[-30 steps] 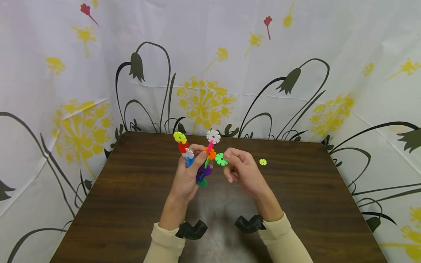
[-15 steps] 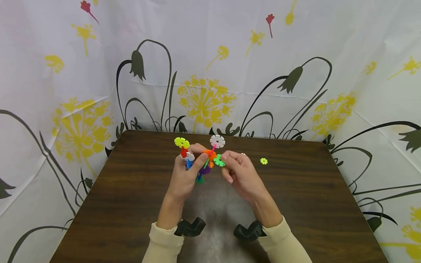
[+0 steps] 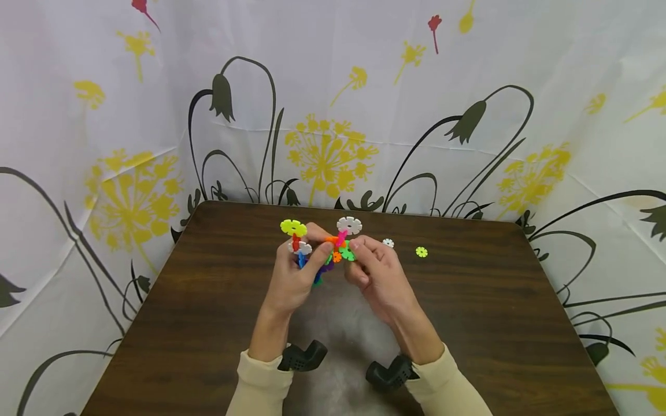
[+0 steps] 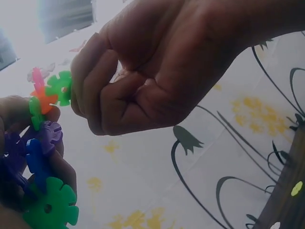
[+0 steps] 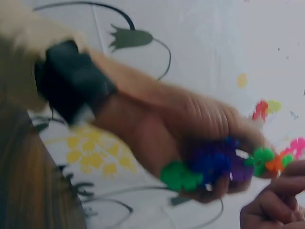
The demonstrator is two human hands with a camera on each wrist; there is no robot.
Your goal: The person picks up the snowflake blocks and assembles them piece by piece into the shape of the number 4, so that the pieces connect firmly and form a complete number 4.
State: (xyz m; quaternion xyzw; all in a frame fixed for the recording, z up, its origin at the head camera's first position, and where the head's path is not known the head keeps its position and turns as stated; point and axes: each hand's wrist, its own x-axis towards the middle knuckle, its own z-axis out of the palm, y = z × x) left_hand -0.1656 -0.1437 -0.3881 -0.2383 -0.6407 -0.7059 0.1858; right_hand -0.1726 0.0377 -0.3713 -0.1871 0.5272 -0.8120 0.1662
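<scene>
My left hand (image 3: 292,280) grips a chain of notched plastic flower discs in front of me. One arm of it ends in a yellow disc (image 3: 293,227), the other in a white disc (image 3: 349,225) joined by a pink disc (image 3: 341,238). Lower down, in the left wrist view, are a purple disc (image 4: 50,136) and a darker green disc (image 4: 51,205). Between thumb and fingers my right hand (image 3: 382,280) pinches a light green disc (image 4: 59,88), which meets the orange disc (image 4: 46,100). Whether their slots are fully joined cannot be told.
Beyond my right hand, a loose white disc (image 3: 388,243) and a loose yellow disc (image 3: 421,252) lie on the dark wooden table (image 3: 468,318). A flower-printed cloth (image 3: 333,86) hangs behind the table's far edge.
The light green disc has moved left against the orange disc as my hands drew together. The chain has tilted, and the loose white disc has come into sight past my right hand.
</scene>
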